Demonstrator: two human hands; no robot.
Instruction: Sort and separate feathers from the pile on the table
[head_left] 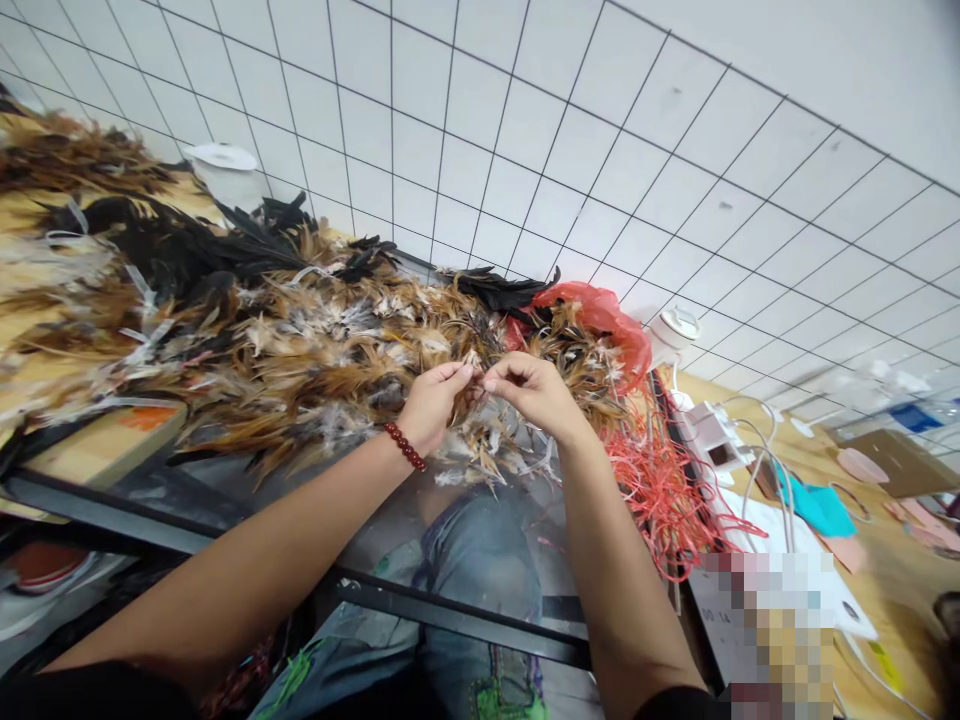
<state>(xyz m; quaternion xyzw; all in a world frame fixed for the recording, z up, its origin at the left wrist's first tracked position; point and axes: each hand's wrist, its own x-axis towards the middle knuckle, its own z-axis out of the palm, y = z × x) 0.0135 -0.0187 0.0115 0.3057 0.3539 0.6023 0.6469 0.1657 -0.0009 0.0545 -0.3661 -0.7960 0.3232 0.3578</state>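
My left hand (435, 402), with a red bead bracelet (405, 447) at the wrist, is closed in a pinch. A small pale feather (470, 358) shows at its fingertips. Close beside it, almost touching, my right hand (534, 392) is also pinched shut; what lies between its fingertips is too small to make out. Both hands are over a heap of brown and white feathers (337, 345) spread on a glass-topped table (420, 505). Loose feathers (480, 455) lie below the hands.
Long black feathers (202, 245) lie at the back left. A red plastic bag (600, 315) and tangled red strings (652, 480) are at the right. White tubs (675, 330) stand against a wire grid (480, 120). A white charger (712, 435) with cables sits farther right.
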